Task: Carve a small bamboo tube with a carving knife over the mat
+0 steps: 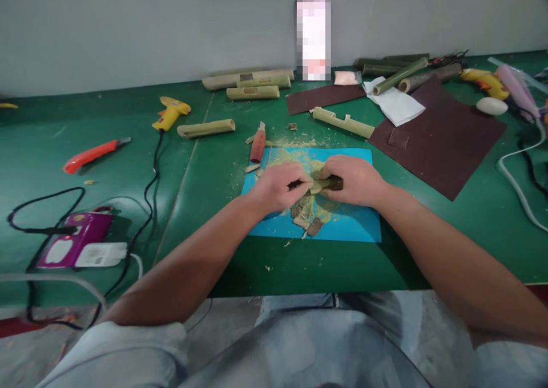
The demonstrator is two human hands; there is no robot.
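Above the blue sheet (pixel 359 217), my left hand (pixel 285 185) pinches one end of a small pale bamboo piece (pixel 318 186). My right hand (pixel 353 177) has its fingers closed round the other end, where a dark brownish part shows. The fingers hide much of the piece, and I cannot tell if the dark part belongs to it. Pale shavings and several small bamboo chips (pixel 315 227) lie on the sheet below my hands. A red-handled knife (pixel 257 145) rests at the sheet's upper left corner.
Bamboo tubes (pixel 206 128) lie behind, with brown sheets (pixel 445 142) and a white egg-shaped thing (pixel 491 106) at right. On the left are a yellow glue gun (pixel 171 113), an orange-red cutter (pixel 92 155) and a purple power strip (pixel 81 237) with cables. A phone (pixel 314 37) leans on the wall.
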